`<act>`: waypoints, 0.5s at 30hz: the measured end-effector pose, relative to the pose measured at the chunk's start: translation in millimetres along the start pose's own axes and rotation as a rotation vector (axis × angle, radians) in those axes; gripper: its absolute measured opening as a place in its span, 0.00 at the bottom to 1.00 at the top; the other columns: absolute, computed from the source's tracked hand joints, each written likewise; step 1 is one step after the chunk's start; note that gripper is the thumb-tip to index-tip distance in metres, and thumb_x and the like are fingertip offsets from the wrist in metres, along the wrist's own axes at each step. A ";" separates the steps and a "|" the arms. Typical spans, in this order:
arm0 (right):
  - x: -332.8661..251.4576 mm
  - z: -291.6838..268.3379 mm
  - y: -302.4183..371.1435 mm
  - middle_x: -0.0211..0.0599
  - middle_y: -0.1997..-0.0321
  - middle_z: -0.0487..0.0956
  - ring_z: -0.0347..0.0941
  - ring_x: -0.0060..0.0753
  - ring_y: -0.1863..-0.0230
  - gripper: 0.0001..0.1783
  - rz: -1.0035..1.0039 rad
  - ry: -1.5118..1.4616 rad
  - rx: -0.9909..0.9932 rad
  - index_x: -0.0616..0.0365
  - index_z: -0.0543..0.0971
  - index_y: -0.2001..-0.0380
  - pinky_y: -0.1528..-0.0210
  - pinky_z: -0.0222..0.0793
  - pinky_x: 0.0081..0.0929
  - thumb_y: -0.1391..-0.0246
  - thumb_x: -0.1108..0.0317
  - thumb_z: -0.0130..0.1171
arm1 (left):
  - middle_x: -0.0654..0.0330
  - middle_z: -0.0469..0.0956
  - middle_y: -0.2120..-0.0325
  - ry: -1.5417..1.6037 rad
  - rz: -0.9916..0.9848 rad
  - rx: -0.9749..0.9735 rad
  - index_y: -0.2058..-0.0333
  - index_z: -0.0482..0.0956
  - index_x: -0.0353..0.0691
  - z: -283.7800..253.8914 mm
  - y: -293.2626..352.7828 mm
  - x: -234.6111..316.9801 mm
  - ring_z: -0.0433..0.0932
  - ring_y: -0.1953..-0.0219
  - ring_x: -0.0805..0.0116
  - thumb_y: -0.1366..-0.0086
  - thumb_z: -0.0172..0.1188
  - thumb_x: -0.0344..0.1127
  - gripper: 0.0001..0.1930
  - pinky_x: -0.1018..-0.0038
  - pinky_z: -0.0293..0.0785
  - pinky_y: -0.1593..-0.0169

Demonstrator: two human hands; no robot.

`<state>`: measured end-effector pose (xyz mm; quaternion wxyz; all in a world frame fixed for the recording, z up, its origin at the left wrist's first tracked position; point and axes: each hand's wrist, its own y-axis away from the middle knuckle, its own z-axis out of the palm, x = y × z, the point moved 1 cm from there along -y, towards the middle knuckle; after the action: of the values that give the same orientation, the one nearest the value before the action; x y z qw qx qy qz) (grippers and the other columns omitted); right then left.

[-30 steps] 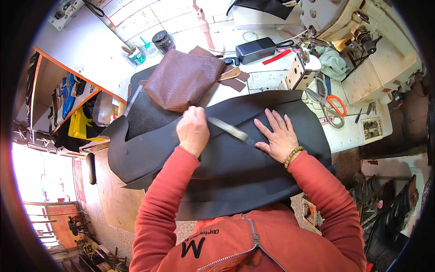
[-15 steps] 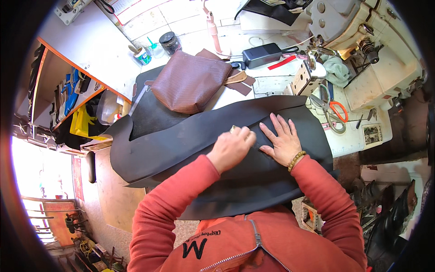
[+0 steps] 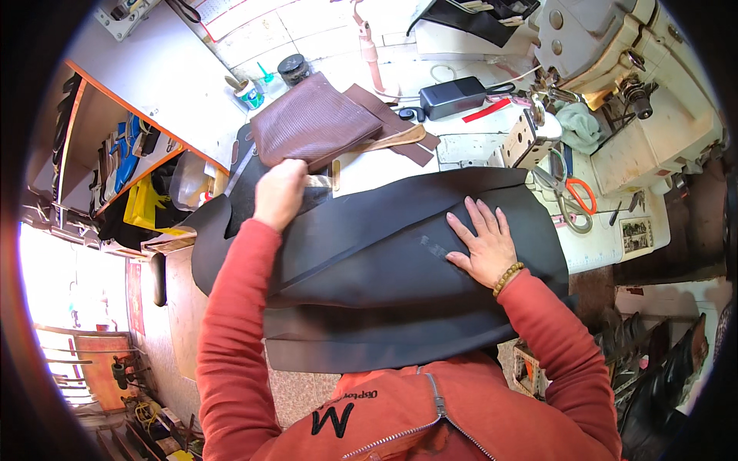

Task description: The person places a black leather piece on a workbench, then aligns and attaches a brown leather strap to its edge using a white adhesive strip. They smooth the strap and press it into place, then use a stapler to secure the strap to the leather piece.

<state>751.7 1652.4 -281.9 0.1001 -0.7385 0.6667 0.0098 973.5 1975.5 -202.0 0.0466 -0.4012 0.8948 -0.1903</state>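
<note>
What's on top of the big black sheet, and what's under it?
The right hand rests spread on the black sheet, beside a pale smear. The white tabletop shows past the sheet's right edge; whatever lies directly beneath is covered, so I can't tell.

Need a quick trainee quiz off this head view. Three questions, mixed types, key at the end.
1. Short answer: on which wrist is the beaded bracelet?

2. True or false: the right hand rests on the black sheet with its fingers spread.

3. Multiple choice: which of these is nearest the left hand?
A) pale green cloth
B) brown textured bag
C) orange-handled scissors

Key
1. The right.
2. True.
3. B; the left hand is at the bag's lower edge.
</note>
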 end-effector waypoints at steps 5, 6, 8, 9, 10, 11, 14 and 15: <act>2.2 -0.1 -0.6 0.44 0.24 0.53 0.48 0.48 0.25 0.39 -0.003 -0.051 -0.012 0.38 0.67 0.33 0.26 0.39 0.56 0.44 0.37 0.56 | 0.67 0.74 0.76 1.024 -0.451 -0.068 0.65 0.77 0.39 -50.6 32.0 21.7 0.70 0.73 0.82 0.31 0.58 0.34 0.06 0.80 0.68 0.69; 1.9 -3.6 -2.4 0.44 0.24 0.53 0.48 0.49 0.25 0.39 0.004 -0.081 -0.029 0.39 0.67 0.33 0.26 0.38 0.57 0.44 0.37 0.55 | 0.69 0.75 0.74 1.154 -0.512 -0.111 0.64 0.77 0.40 -55.5 41.4 39.2 0.70 0.73 0.82 0.30 0.58 0.34 0.05 0.82 0.68 0.69; -2.5 -15.7 -5.4 0.46 0.27 0.58 0.53 0.52 0.27 0.38 0.058 -0.151 -0.045 0.47 0.69 0.35 0.27 0.44 0.55 0.43 0.40 0.58 | 0.69 0.76 0.73 1.404 -0.619 -0.173 0.61 0.77 0.41 -57.3 57.1 78.5 0.70 0.73 0.83 0.29 0.57 0.35 0.05 0.84 0.67 0.68; -8.5 -25.5 -5.8 0.47 0.28 0.61 0.55 0.52 0.29 0.38 -0.015 -0.259 0.087 0.50 0.70 0.36 0.29 0.47 0.53 0.44 0.42 0.60 | 0.69 0.77 0.72 1.518 -0.663 -0.196 0.60 0.77 0.41 -54.0 63.1 98.9 0.71 0.72 0.83 0.29 0.57 0.36 0.05 0.84 0.67 0.68; -15.8 -36.7 -3.8 0.47 0.30 0.63 0.58 0.53 0.31 0.37 -0.066 -0.359 0.175 0.52 0.70 0.37 0.30 0.50 0.51 0.44 0.44 0.61 | 0.69 0.77 0.72 1.581 -0.737 -0.242 0.60 0.77 0.42 -49.9 68.3 117.2 0.72 0.72 0.84 0.29 0.58 0.37 0.06 0.85 0.67 0.69; -23.9 -48.3 -0.6 0.47 0.32 0.66 0.61 0.53 0.32 0.36 -0.087 -0.462 0.234 0.54 0.71 0.38 0.31 0.53 0.49 0.45 0.45 0.63 | 0.69 0.78 0.71 1.667 -0.763 -0.274 0.60 0.77 0.42 -45.3 72.7 133.9 0.72 0.72 0.84 0.29 0.58 0.37 0.06 0.85 0.67 0.69; -56.5 -71.2 8.6 0.44 0.48 0.77 0.76 0.41 0.51 0.30 -0.133 -0.856 0.113 0.60 0.74 0.43 0.47 0.71 0.33 0.46 0.58 0.69 | 0.72 0.77 0.72 1.711 -0.756 -0.389 0.61 0.78 0.44 -28.9 79.6 169.0 0.70 0.75 0.88 0.29 0.59 0.39 0.06 0.89 0.62 0.74; -67.0 -73.8 12.5 0.41 0.53 0.79 0.78 0.35 0.56 0.28 -0.069 -1.122 -0.051 0.61 0.75 0.44 0.52 0.73 0.28 0.45 0.61 0.68 | 0.71 0.77 0.73 1.715 -0.729 -0.394 0.62 0.77 0.41 -24.0 81.5 176.2 0.70 0.75 0.87 0.29 0.59 0.37 0.06 0.88 0.65 0.73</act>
<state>723.1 1705.3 -201.5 0.4217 -0.6437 0.4863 0.4139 792.1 1902.5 -198.4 -0.7564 -0.3798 0.4599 -0.2684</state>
